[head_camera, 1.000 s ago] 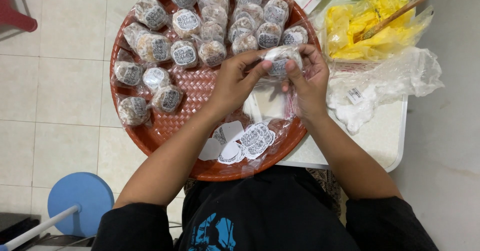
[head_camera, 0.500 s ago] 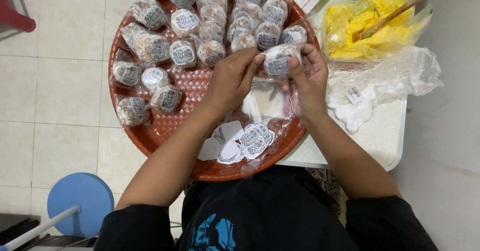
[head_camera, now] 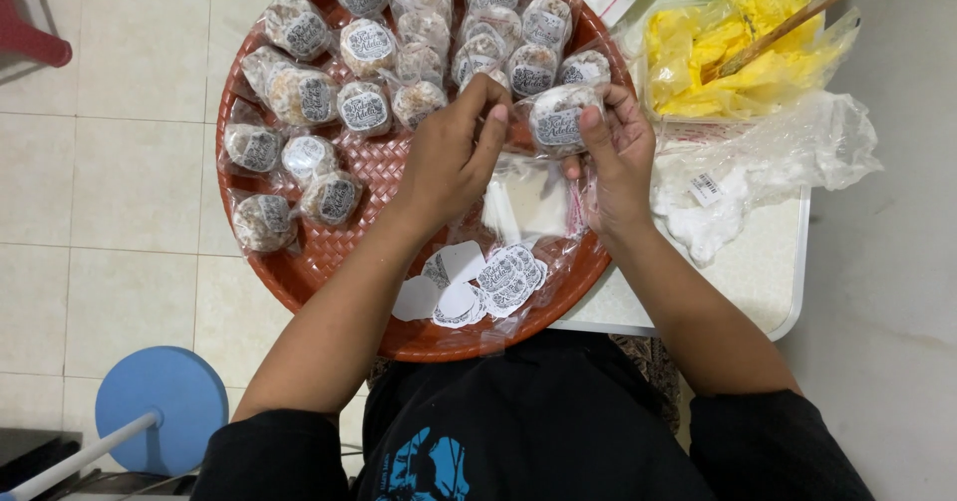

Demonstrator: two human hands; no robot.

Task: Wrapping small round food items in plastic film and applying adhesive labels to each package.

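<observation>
Fingers of both hands closed on one wrapped round cake [head_camera: 556, 117] with a printed round label: right hand [head_camera: 620, 157] cradling it from below and behind, thumb up its right side; left hand [head_camera: 454, 152] pinching the plastic at its left edge. Step judged: pressing the label or closing the wrap. Beyond the fingertips: rows of finished labelled cakes [head_camera: 371, 47] on a red woven tray [head_camera: 299, 272]. Below the palms: loose stickers [head_camera: 503, 277], plastic sleeves [head_camera: 533, 202]. Next calls for smoothing the wrap flat.
</observation>
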